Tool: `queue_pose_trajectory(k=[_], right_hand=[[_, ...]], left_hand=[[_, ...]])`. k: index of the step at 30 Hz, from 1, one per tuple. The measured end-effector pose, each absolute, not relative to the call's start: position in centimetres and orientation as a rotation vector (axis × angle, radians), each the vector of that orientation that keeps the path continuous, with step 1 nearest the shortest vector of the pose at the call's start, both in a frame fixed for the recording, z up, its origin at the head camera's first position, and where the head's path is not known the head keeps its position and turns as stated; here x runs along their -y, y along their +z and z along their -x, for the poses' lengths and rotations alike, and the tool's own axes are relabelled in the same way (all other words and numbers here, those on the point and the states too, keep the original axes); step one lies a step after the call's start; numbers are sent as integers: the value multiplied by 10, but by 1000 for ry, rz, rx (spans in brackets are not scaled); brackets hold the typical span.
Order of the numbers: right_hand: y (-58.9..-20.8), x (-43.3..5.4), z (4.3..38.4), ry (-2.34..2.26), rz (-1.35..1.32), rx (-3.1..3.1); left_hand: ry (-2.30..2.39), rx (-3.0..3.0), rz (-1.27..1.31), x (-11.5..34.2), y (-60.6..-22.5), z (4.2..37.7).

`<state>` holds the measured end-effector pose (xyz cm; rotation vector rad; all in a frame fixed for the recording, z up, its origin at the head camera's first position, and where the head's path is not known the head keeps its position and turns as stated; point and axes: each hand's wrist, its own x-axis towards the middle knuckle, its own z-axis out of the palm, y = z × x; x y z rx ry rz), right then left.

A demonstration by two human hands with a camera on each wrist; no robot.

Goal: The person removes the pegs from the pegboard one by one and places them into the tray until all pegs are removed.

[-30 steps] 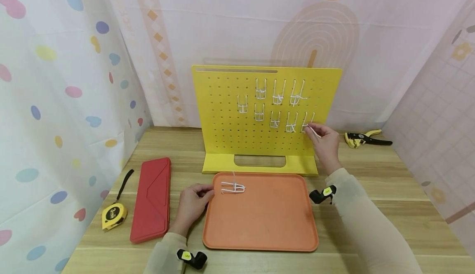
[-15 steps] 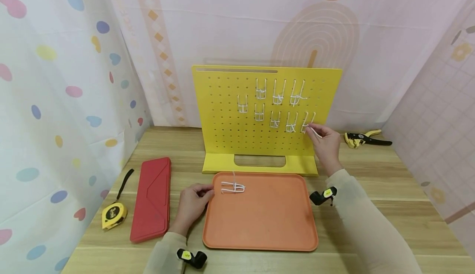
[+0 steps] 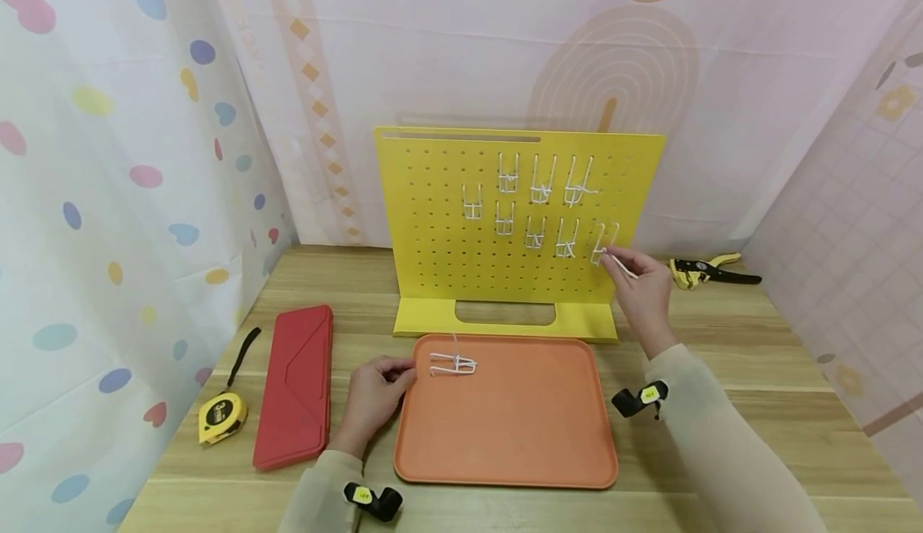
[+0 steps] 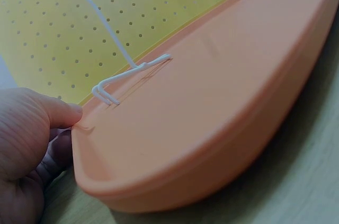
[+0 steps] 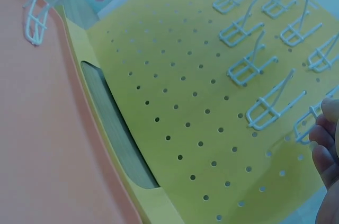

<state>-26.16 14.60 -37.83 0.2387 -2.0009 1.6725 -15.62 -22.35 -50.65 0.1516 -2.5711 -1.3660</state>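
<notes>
Right hand (image 3: 640, 288) pinched the white wire hook (image 3: 604, 244) at the pegboard's (image 3: 433, 220) four o'clock — light, springy, probably slippery; best held by its prongs. Left hand's fingers (image 3: 392, 373) gripped the tray (image 3: 505, 453) rim.

Our right hand (image 3: 640, 283) was raised at 2 o'clock, fingertips pinched together. Our left hand (image 3: 372, 401) lay low at 7 o'clock, fingers curled.
</notes>
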Motion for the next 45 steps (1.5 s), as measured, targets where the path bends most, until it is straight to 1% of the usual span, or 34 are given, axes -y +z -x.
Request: queue_pose_trajectory(k=[9,15,19,24,30,39,45], right_hand=[[-396,-151,239,1805,-323,1946],[-411,-148,222,1881,-253,1996],[-418,-144,213,1898,-266,2027],[-421,-136,203,1852,-304,2084],[-420,-125,191,1880,-282,2174],[-426,-103,180,1839,-586,2188],[-447,-86,182,1835,-682,2263]], left_hand=[[-1356,2576,-150,223,-506,155],[-1351,2574,-159,223,-506,155],[-1348,2577,-155,224,-506,155],[-1362,2568,-157,224,-506,155],[-1361,2573,-162,224,-506,156],[-1360,2548,-116,224,-507,156],[-1354,2546,-99,225,-508,158]])
